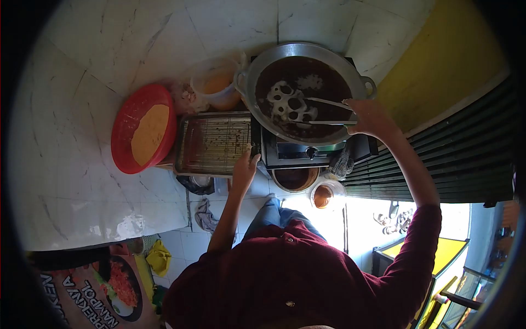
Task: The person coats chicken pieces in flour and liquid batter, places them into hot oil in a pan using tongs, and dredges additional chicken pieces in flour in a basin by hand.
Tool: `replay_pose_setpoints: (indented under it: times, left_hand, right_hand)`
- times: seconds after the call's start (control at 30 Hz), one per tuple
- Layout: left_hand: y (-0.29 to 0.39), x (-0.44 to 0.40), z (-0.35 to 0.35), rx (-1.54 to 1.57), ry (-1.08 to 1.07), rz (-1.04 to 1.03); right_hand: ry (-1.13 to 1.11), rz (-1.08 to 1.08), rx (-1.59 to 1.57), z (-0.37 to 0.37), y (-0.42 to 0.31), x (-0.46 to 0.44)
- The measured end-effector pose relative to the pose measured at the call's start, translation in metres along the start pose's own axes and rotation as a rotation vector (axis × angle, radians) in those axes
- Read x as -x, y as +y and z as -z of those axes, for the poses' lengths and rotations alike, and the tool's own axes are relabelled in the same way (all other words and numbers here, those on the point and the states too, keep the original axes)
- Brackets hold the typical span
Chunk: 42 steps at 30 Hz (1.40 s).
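Note:
My right hand (368,117) grips metal tongs (329,123), whose two arms are spread apart over the wok. The tips reach into dark oil (334,82) beside pale bubbling foam (293,104); whether food lies under the foam is hidden. The large metal wok (249,82) with loop handles sits on a gas stove (285,156). My left hand (245,167) is at the near right corner of a rectangular metal tray (205,170), its fingers closed on the rim. Inside the tray is a wire rack (213,142) dotted with crumbs.
A red basin (121,129) of yellowish flour stands left of the tray. Behind are a clear plastic tub (218,82) and a bag (185,94). Below the stove sit a brown-filled pot (296,178) and a container (323,196). Dark corrugated shutter (438,148) borders the right.

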<state>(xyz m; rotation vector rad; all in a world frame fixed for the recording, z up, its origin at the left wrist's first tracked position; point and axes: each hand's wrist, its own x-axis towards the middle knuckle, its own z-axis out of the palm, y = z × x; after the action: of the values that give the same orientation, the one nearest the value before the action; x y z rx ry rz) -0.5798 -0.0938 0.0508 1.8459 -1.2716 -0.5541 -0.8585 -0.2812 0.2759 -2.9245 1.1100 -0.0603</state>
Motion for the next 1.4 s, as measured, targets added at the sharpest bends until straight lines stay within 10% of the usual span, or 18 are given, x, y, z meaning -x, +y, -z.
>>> replay_pose_setpoints:
  times: [0.13, 0.9, 1.4]
  left_hand:
    - [-0.001, -0.005, -0.004, -0.206, 0.121, -0.282]
    - [-0.003, -0.006, -0.003, -0.095, 0.027, -0.143]
    - [-0.003, -0.006, -0.004, -0.117, 0.059, -0.172]
  right_hand:
    - [-0.069, 0.018, 0.086, -0.003, -0.001, -0.013]
    - [-0.074, 0.086, 0.184, -0.032, 0.012, -0.042]
    - [-0.231, -0.358, 0.031, -0.012, 0.029, -0.027]
